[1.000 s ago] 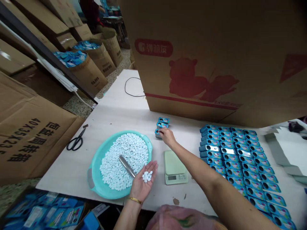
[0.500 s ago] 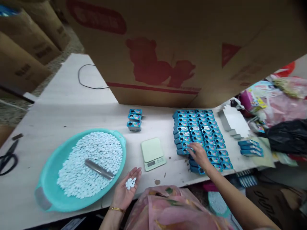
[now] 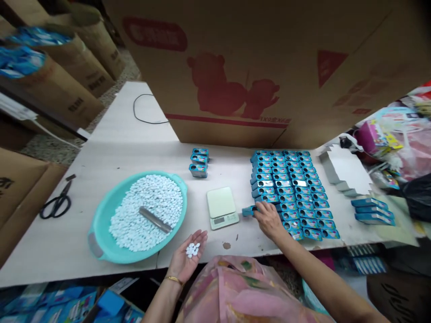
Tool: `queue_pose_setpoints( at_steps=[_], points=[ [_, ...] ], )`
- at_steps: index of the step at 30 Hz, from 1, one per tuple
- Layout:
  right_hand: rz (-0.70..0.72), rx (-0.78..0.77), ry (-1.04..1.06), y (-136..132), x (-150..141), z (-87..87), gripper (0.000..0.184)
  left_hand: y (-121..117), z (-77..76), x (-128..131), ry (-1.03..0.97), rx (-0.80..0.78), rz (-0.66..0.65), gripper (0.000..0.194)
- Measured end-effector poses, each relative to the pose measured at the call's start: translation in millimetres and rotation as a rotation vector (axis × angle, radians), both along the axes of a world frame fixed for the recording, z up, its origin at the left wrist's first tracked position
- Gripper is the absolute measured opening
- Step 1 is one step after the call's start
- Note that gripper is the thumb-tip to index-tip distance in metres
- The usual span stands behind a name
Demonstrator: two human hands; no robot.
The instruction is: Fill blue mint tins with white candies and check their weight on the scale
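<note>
A small blue box (image 3: pixel 248 211) was gripped by the right hand (image 3: pixel 268 220) between the scale (image 3: pixel 221 202) and the rows of boxes (image 3: pixel 307 212); white tablets (image 3: pixel 192 250) were cradled on the open left hand (image 3: pixel 183 261). A level palm seemed called for.

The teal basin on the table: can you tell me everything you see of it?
The teal basin is oval, seemingly plastic, with a handle at each end. White tablets fill much of it, leaving bare wall on the left. A metal scoop lies on them. It rests upright on the pale table, near its front edge; the left hand is close by but not touching.
</note>
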State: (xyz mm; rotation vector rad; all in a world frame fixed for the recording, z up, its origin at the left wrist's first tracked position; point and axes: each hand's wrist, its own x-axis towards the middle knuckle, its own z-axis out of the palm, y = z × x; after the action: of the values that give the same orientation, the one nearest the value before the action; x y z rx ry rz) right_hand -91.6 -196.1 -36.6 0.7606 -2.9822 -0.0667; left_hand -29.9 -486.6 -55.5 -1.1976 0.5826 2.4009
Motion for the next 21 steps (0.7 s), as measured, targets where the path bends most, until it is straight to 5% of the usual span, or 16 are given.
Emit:
queue_pose_setpoints(
  at_steps=[5, 9, 12, 15, 21],
  points=[
    [0.307, 0.007, -0.097, -82.9, -24.7, 12.3, 0.010, 6.5, -1.9, 12.1, -0.015, 0.006, 0.028, 0.020],
    [0.322, 0.036, -0.138, -115.0, -38.1, 6.2, 0.011, 8.3, 0.4, 16.5, -0.012, 0.032, 0.062, 0.024],
    [0.274, -0.050, -0.138, -121.8, -19.7, 9.7, 0.017, 7.0, 1.4, 19.3, 0.025, 0.078, 0.072, 0.025],
    [0.404, -0.192, -0.232, -133.9, 16.4, 12.0, 0.022, 9.0, 0.1, 21.6, 0.064, 0.156, 0.053, 0.026],
    [0.529, -0.204, -0.425, -156.4, 55.7, -12.9, 0.023, 20.6, -4.5, 27.8, 0.046, 0.265, -0.001, 0.036]
  ],
)
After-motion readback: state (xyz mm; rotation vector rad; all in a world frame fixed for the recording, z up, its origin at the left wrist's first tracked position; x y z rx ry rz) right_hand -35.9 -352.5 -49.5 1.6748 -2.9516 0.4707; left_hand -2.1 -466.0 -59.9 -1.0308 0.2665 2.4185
